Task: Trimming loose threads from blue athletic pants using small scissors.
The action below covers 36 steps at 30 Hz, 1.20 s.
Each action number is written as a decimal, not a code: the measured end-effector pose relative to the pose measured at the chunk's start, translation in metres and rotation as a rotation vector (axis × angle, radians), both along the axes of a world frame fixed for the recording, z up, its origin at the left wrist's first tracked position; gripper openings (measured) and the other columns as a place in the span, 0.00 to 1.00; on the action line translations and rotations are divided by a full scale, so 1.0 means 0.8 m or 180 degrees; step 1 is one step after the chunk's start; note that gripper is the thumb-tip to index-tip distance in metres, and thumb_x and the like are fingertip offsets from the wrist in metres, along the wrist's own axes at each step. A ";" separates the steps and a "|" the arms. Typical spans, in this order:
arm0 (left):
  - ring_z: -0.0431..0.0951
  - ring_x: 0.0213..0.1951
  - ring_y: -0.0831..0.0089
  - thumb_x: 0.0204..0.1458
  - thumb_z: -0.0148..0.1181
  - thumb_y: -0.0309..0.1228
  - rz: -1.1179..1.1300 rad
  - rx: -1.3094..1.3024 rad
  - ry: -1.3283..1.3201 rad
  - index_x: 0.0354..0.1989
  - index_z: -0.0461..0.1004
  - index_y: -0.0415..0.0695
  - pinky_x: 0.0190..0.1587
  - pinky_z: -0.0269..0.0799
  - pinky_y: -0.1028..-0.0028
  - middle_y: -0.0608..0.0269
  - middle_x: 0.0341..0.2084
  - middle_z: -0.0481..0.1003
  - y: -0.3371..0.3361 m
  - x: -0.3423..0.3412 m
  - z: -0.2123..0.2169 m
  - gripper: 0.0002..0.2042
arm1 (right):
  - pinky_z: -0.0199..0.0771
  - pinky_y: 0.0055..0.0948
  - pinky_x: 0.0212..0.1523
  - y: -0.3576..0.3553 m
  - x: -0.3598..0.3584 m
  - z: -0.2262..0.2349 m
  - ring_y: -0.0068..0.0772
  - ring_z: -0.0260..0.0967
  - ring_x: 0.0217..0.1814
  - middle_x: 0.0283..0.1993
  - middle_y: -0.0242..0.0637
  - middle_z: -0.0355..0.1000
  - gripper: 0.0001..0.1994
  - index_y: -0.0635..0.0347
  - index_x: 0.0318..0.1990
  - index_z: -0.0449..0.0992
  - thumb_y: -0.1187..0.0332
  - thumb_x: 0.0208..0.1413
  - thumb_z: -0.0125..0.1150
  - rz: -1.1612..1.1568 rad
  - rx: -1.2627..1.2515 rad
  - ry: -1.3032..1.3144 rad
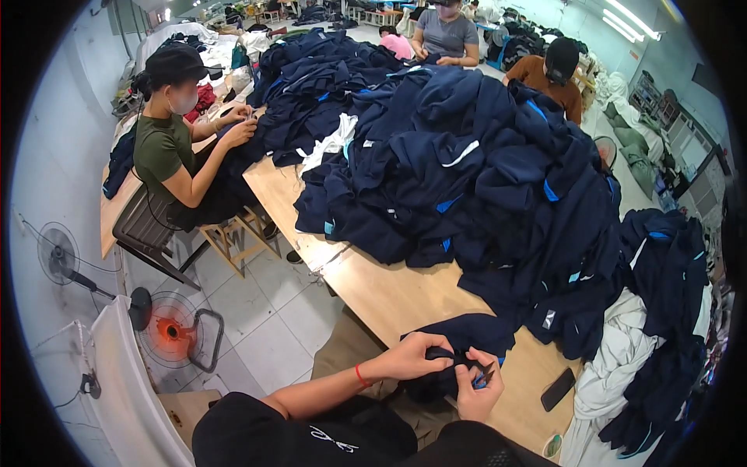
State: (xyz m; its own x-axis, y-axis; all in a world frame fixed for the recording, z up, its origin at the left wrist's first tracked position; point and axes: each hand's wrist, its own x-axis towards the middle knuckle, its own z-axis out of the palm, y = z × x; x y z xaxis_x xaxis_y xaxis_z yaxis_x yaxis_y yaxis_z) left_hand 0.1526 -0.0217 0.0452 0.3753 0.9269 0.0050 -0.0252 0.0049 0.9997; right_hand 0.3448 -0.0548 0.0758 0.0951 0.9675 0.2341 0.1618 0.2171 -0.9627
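At the table's near edge, a dark navy garment (459,333) lies partly on the wood and partly over my lap. My left hand (412,358) is closed on it, pinching a fold between thumb and fingers. Close beside, my right hand (479,389) is closed around small thread snips (484,378) with blue on them and dark pointed blades. The snips' tips are right by the pinched cloth; whether they touch it I cannot tell. A red cord circles my left wrist.
A large heap of navy garments (467,163) covers most of the wooden table (373,288). A black phone (558,389) and a small round container (552,445) lie right. White cloth (615,350) hangs there. Floor fan (173,331) stands left. A co-worker (167,148) sits left; others work beyond.
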 end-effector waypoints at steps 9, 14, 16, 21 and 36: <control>0.74 0.37 0.84 0.62 0.69 0.29 0.0129 0.0210 -0.0001 0.47 0.82 0.36 0.39 0.72 0.77 0.66 0.34 0.81 0.008 -0.002 -0.010 0.10 | 0.60 0.20 0.27 0.011 -0.007 -0.008 0.19 0.65 0.27 0.38 0.37 0.75 0.03 0.68 0.38 0.80 0.82 0.61 0.68 -0.0102 -0.0193 -0.0416; 0.77 0.39 0.80 0.63 0.69 0.31 -0.0028 0.0461 0.0034 0.47 0.81 0.37 0.43 0.74 0.74 0.63 0.35 0.82 0.007 -0.004 -0.009 0.10 | 0.67 0.24 0.36 0.011 -0.005 -0.007 0.24 0.71 0.36 0.40 0.38 0.75 0.03 0.65 0.39 0.75 0.79 0.67 0.61 0.0134 0.0598 -0.1110; 0.78 0.40 0.79 0.63 0.68 0.31 -0.0145 0.0354 -0.0062 0.47 0.81 0.36 0.45 0.73 0.74 0.62 0.36 0.82 0.009 -0.004 -0.011 0.11 | 0.67 0.24 0.36 0.014 -0.006 -0.020 0.25 0.70 0.38 0.42 0.39 0.75 0.02 0.64 0.40 0.73 0.78 0.68 0.60 0.0277 0.0624 -0.0674; 0.79 0.44 0.79 0.62 0.67 0.30 -0.0324 0.0176 -0.0669 0.47 0.82 0.36 0.50 0.74 0.74 0.62 0.37 0.83 0.008 -0.005 -0.014 0.11 | 0.63 0.22 0.33 0.013 -0.008 -0.040 0.20 0.65 0.33 0.44 0.40 0.74 0.04 0.61 0.45 0.70 0.75 0.71 0.60 0.0570 0.0515 0.0669; 0.81 0.43 0.79 0.60 0.68 0.29 0.1157 -0.0314 0.0151 0.47 0.83 0.38 0.47 0.77 0.74 0.64 0.35 0.82 0.031 -0.076 0.014 0.10 | 0.65 0.20 0.33 0.020 0.083 -0.055 0.16 0.65 0.32 0.33 0.29 0.73 0.05 0.63 0.41 0.75 0.78 0.63 0.67 0.0143 -0.0719 -0.0535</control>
